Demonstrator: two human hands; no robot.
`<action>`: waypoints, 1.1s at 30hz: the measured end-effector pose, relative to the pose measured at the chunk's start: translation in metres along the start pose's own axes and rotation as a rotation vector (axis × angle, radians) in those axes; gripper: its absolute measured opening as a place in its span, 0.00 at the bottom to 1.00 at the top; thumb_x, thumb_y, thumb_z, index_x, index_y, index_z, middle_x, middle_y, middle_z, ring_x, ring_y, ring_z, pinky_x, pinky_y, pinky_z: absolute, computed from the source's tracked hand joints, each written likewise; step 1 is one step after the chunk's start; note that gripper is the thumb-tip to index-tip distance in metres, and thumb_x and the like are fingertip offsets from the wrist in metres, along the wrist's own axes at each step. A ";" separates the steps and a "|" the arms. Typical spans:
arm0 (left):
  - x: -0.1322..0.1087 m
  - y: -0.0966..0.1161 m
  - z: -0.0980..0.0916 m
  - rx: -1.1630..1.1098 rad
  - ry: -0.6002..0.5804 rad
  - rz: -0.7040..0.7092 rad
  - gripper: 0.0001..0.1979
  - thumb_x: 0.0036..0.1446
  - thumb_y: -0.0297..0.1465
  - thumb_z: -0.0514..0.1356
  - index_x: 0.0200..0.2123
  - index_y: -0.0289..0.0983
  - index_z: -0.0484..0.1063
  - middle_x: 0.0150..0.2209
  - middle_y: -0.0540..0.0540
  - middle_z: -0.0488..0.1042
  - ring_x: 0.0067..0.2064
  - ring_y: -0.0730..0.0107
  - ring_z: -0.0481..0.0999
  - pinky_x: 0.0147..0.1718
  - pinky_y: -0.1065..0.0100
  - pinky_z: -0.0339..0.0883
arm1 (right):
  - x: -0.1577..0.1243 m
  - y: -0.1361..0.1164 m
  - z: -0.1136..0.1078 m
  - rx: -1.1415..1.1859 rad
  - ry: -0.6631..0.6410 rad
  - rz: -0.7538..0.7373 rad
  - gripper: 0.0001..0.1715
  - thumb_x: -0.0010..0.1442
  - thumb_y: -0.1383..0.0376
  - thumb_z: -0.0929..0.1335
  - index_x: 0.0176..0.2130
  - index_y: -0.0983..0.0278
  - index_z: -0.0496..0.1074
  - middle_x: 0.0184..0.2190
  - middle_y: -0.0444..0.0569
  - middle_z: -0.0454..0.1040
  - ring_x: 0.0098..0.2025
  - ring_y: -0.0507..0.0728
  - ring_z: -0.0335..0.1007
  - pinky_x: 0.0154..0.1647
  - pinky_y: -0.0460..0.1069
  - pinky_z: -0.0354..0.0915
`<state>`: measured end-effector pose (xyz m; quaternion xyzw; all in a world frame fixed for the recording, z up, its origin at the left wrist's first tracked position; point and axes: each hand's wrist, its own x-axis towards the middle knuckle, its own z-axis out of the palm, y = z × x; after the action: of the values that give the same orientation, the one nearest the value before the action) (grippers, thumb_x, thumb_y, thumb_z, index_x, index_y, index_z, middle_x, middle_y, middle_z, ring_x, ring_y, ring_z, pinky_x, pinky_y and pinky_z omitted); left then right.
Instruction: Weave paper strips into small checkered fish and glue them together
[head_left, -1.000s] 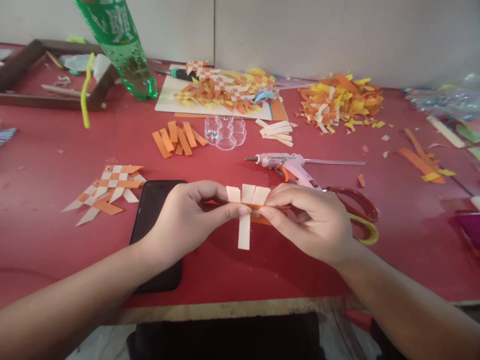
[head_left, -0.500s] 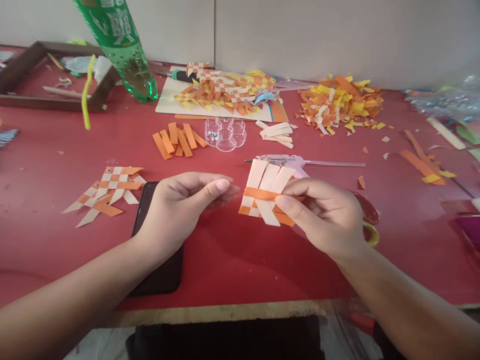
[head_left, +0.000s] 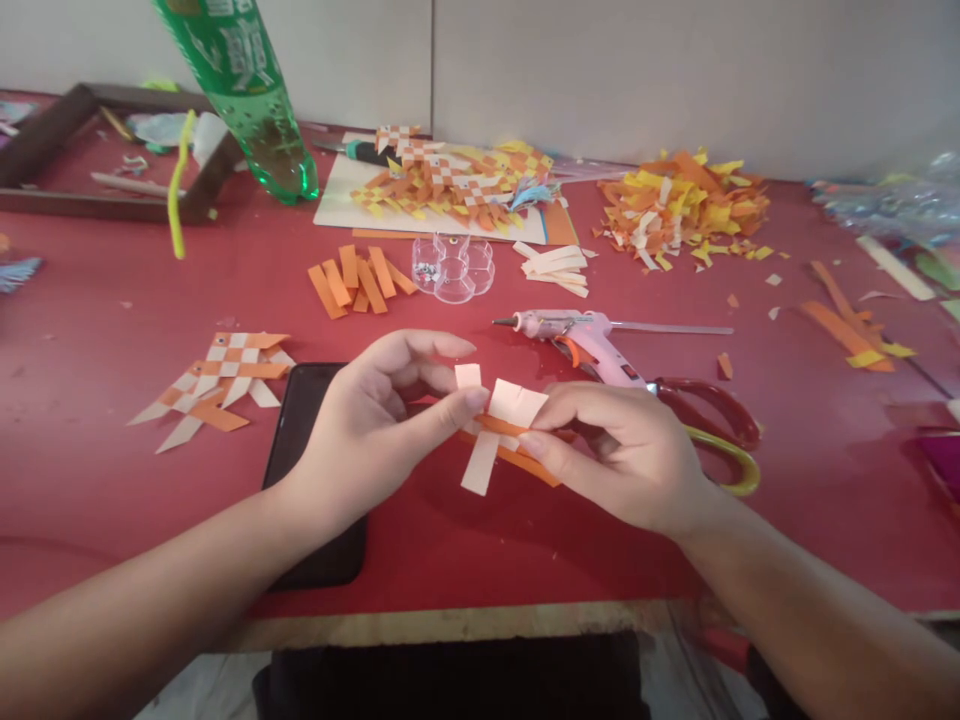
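Note:
Both hands hold a small weave of cream and orange paper strips (head_left: 501,420) just above the red table (head_left: 112,500). My left hand (head_left: 375,430) pinches its left side between thumb and fingers, at a short cream strip. My right hand (head_left: 622,450) grips the right side, thumb on top. One cream strip hangs down below the weave and an orange strip pokes out to the lower right. A black phone (head_left: 307,450) lies under my left wrist.
A finished woven paper fish (head_left: 217,385) lies at the left. Behind the hands are a pink glue gun (head_left: 577,330), scissors (head_left: 712,430), loose orange strips (head_left: 356,280), cream strips (head_left: 555,265), a clear dish (head_left: 452,267), a green bottle (head_left: 247,90), more woven pieces (head_left: 450,180) and a scrap pile (head_left: 682,205).
Half a second ago only my right hand held the weave, tilted up to show its face. My left hand has come back to pinch it, and the weave lies flatter again.

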<state>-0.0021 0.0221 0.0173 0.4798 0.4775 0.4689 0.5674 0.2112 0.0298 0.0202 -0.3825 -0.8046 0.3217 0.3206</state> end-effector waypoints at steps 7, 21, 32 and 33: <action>0.010 -0.002 -0.004 -0.233 0.221 0.064 0.03 0.58 0.31 0.64 0.37 0.41 0.74 0.32 0.53 0.70 0.32 0.77 0.72 0.37 0.73 0.75 | -0.001 0.003 -0.001 0.036 -0.039 0.103 0.04 0.59 0.67 0.70 0.31 0.62 0.72 0.26 0.43 0.75 0.27 0.49 0.68 0.26 0.45 0.63; 0.004 0.000 -0.003 -0.001 -0.231 -0.096 0.25 0.51 0.31 0.71 0.52 0.41 0.68 0.31 0.51 0.77 0.34 0.70 0.80 0.33 0.73 0.74 | 0.003 -0.003 -0.002 0.089 -0.086 0.094 0.06 0.60 0.66 0.69 0.30 0.62 0.72 0.23 0.39 0.72 0.22 0.46 0.62 0.22 0.43 0.58; 0.007 -0.003 -0.003 -0.154 0.089 0.072 0.09 0.54 0.29 0.69 0.39 0.40 0.73 0.28 0.54 0.75 0.30 0.77 0.76 0.35 0.75 0.74 | 0.005 -0.004 -0.004 0.092 -0.263 0.091 0.07 0.60 0.67 0.69 0.29 0.64 0.72 0.23 0.41 0.74 0.24 0.46 0.67 0.25 0.43 0.61; 0.008 -0.004 -0.004 -0.177 0.125 0.074 0.08 0.54 0.30 0.68 0.37 0.40 0.74 0.28 0.54 0.75 0.30 0.77 0.76 0.35 0.75 0.74 | 0.005 -0.004 -0.004 0.099 -0.277 0.099 0.07 0.60 0.67 0.69 0.29 0.64 0.72 0.24 0.41 0.74 0.24 0.47 0.67 0.26 0.43 0.61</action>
<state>-0.0048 0.0301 0.0119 0.4147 0.4506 0.5591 0.5589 0.2103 0.0331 0.0269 -0.3574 -0.8046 0.4259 0.2086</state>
